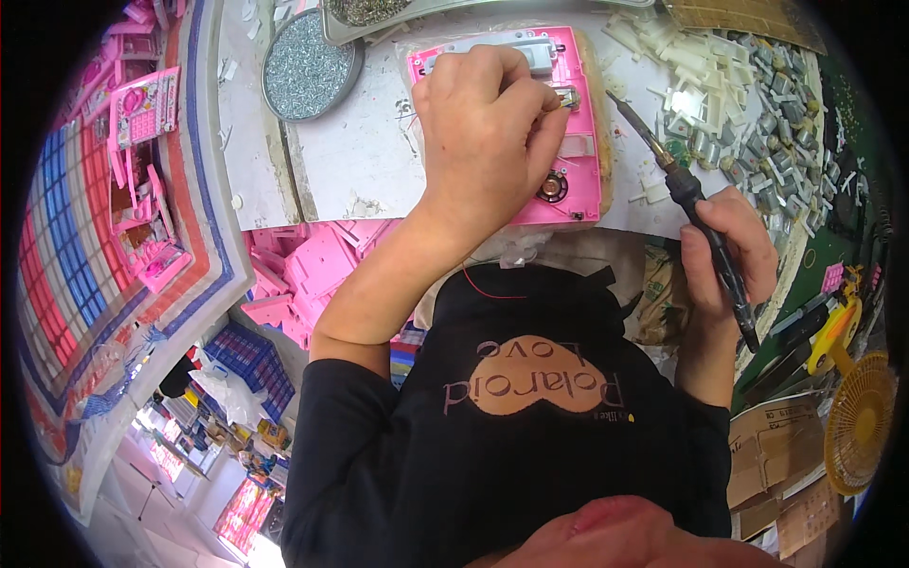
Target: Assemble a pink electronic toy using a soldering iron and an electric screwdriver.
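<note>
Over a pink plastic casing (pixel 589 128) on the table, my left hand (pixel 483 133) is closed, thumb and fingertips pressed together. What they pinch is hidden; a small metal part (pixel 567 97) sits right beside the fingertips. The casing holds a grey plastic piece (pixel 540 57) at its far end and a small round speaker (pixel 552 186) at its near end. In my right hand (pixel 737 248) is a soldering iron (pixel 689 194), gripped by its dark handle. Its tip points away and to the left, to the right of the casing and apart from it.
A round tray of small screws (pixel 311 66) stands at the far left, beside a metal tray (pixel 374 11). White plastic parts (pixel 696 85) and several small motors (pixel 786 128) are heaped at the right. Pink shells (pixel 317 270) lie below the table's edge. A yellow fan (pixel 860 421) is at lower right.
</note>
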Available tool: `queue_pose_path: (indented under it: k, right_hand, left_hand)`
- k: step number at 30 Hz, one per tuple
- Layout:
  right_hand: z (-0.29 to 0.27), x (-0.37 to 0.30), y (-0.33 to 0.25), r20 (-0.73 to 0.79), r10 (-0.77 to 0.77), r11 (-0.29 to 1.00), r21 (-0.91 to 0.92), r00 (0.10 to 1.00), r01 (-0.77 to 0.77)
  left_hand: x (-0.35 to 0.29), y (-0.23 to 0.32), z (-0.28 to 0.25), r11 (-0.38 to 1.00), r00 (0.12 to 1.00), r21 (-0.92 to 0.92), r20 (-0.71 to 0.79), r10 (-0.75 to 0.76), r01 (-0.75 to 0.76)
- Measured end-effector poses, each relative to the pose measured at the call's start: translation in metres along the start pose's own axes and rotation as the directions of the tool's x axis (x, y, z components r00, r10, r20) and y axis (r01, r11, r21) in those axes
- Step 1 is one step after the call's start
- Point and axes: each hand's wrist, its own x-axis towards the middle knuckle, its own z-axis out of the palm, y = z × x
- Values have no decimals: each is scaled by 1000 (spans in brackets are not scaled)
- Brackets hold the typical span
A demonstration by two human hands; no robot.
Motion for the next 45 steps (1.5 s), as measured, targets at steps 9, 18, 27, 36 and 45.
queue_pose_path:
  k: [9,18,27,36,45]
  right_hand:
    - [11,3,5,3,25,1000,-3,1000,-25]
    - [17,8,14,12,8,1000,5,1000,-8]
    - [22,10,13,34,-21,1000,-22,999,21]
    - [9,11,7,19,1,999,-45,1000,0]
    - [11,11,5,14,-19,998,-61,1000,20]
  left_hand:
    - [7,0,4,1000,999,15,-40,8,-8]
    - [9,1,1,999,1000,48,2,5,-6]
    - [10,0,2,997,1000,74,-2,30,-30]
    - [9,-2,6,996,998,75,-18,56,-54]
    - [11,-1,2,990,997,120,13,77,-78]
